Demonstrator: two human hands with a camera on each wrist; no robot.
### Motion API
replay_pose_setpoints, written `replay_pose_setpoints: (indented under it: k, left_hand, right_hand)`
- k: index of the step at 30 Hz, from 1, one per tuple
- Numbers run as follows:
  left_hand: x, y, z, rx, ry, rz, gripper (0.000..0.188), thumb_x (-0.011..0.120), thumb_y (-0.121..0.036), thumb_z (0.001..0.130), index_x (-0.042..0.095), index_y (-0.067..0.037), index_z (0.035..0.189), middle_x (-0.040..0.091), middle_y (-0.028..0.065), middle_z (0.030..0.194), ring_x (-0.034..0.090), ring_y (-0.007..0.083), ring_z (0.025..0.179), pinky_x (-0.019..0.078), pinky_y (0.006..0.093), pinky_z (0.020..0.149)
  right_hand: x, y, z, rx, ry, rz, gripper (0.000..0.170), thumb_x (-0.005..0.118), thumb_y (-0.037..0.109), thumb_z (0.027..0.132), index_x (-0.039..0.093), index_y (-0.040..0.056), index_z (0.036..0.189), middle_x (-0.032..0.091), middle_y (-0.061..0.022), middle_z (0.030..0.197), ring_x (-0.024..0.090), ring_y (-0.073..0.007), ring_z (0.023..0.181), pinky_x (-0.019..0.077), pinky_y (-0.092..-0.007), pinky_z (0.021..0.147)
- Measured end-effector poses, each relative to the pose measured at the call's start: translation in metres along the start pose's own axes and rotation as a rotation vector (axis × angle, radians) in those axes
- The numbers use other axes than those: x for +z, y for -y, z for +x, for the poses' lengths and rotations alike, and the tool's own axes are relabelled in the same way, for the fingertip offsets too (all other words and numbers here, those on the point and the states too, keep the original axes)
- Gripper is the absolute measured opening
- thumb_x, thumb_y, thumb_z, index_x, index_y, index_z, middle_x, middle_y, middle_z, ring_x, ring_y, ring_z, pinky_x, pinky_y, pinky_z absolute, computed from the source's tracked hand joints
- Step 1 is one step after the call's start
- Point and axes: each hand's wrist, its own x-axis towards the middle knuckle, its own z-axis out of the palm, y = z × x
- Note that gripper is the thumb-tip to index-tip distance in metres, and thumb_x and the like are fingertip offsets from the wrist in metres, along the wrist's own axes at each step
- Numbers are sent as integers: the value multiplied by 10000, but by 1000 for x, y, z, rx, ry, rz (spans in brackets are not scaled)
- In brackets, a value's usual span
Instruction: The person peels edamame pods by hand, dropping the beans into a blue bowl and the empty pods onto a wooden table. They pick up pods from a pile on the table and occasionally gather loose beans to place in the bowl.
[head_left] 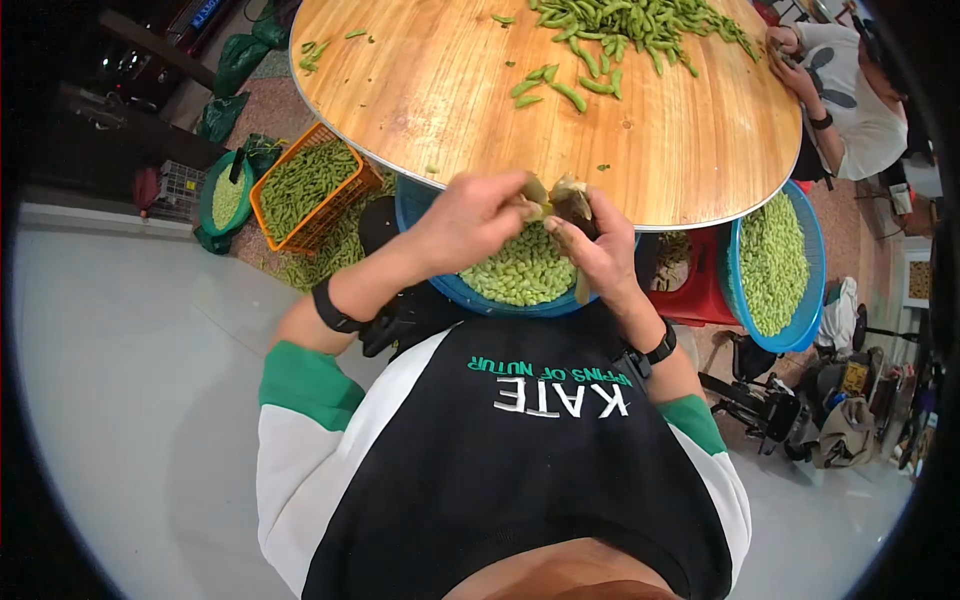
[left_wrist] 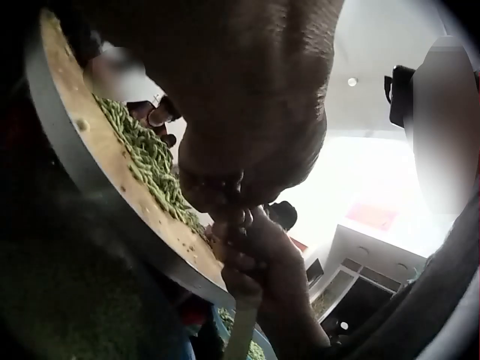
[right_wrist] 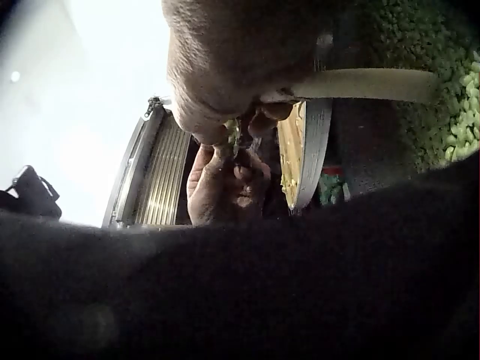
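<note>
Over a blue basin [head_left: 565,308] of shelled green beans [head_left: 515,272], both hands meet fingertip to fingertip. The left hand [head_left: 468,222] has curled fingers and pinches a small green pod [head_left: 546,210]. Opposite it, the right hand [head_left: 608,258] grips a pale narrow strip [head_left: 582,290] whose end sticks out below the fingers. In the left wrist view the strip [left_wrist: 241,330] hangs beside the right hand [left_wrist: 274,262]. The right wrist view has the right hand [right_wrist: 232,64] close to the left hand [right_wrist: 225,191], a bit of green [right_wrist: 232,133] between them. Fingers hide most of the pod.
A round wooden table [head_left: 430,90] with a heap of green pods [head_left: 640,25] lies beyond the hands. An orange crate [head_left: 350,190] of pods stands left, another blue basin [head_left: 820,265] of beans right. Another person [head_left: 850,90] is at the table's right edge.
</note>
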Motion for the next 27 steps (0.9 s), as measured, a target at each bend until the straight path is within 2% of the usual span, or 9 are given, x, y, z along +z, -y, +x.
replay_pose_setpoints:
  k: [4, 6, 10, 12, 15, 18, 23, 25, 27]
  left_hand:
    - [15, 5, 0, -129, 31, -248, 92, 559, -74, 820, 568, 3, 868, 512, 151, 626, 553, 232, 574, 441, 330, 564]
    - [5, 4, -3, -140, 49, -234, 102, 558, -90, 817, 574, 4, 854, 576, 155, 690, 591, 252, 597, 451, 353, 564]
    - [-50, 5, -12, -15, 61, 753, 128, 547, -99, 801, 620, -20, 870, 637, 213, 927, 622, 352, 714, 502, 424, 599]
    - [-74, 13, -15, -68, 14, 1201, 88, 562, -54, 785, 608, -25, 854, 610, 179, 821, 608, 365, 788, 492, 438, 698]
    - [-89, 28, 0, 5, -167, 1053, 98, 563, -60, 781, 606, -18, 858, 581, 191, 816, 583, 372, 838, 479, 453, 730]
    - [-72, 59, 13, -1, -110, 777, 110, 561, -48, 771, 601, -16, 869, 565, 199, 830, 563, 390, 846, 470, 461, 729]
    - [-49, 64, 6, -10, -154, 726, 97, 524, -23, 757, 584, 6, 827, 575, 213, 823, 575, 410, 842, 473, 471, 742]
    - [-38, 44, 4, 65, -23, 434, 84, 527, -22, 762, 578, 6, 822, 578, 204, 812, 575, 406, 828, 471, 464, 732]
    - [-27, 30, 6, 130, 134, 412, 98, 557, -47, 787, 578, 4, 868, 575, 191, 795, 578, 386, 789, 471, 442, 721]
  right_hand:
    - [-9, -11, 0, 39, 53, -13, 178, 652, 59, 812, 565, -3, 955, 568, -15, 746, 506, -76, 672, 433, -241, 601]
    - [-9, -12, -3, -4, 31, -29, 137, 624, 42, 810, 561, -7, 922, 547, -10, 725, 496, -75, 653, 422, -239, 586]
    - [-23, -23, -5, 52, 97, -83, 143, 603, 19, 842, 589, 5, 983, 583, 6, 740, 515, -46, 620, 430, -208, 554]
    - [-26, -18, -11, 55, 226, -135, 137, 628, 51, 798, 567, -11, 903, 527, -39, 691, 480, -87, 633, 414, -253, 578]
    - [-19, -15, -13, 95, 282, -91, 147, 633, 50, 801, 573, -12, 919, 514, -50, 676, 483, -100, 619, 415, -268, 568]
    - [-21, -22, -16, 107, 293, -116, 155, 634, 50, 808, 583, -8, 942, 529, -45, 685, 489, -98, 606, 419, -261, 555]
    - [-32, -17, -22, 255, 154, 23, 156, 567, 38, 873, 586, -10, 1021, 627, -45, 776, 488, -54, 541, 370, -186, 464]
    - [-34, -15, -19, 247, 117, 81, 160, 560, 39, 879, 583, -7, 1030, 627, -46, 780, 489, -54, 534, 362, -187, 449]
    - [-35, -16, -17, 215, 76, 153, 182, 533, 68, 905, 572, -4, 1068, 621, -49, 782, 494, -61, 522, 351, -193, 422]
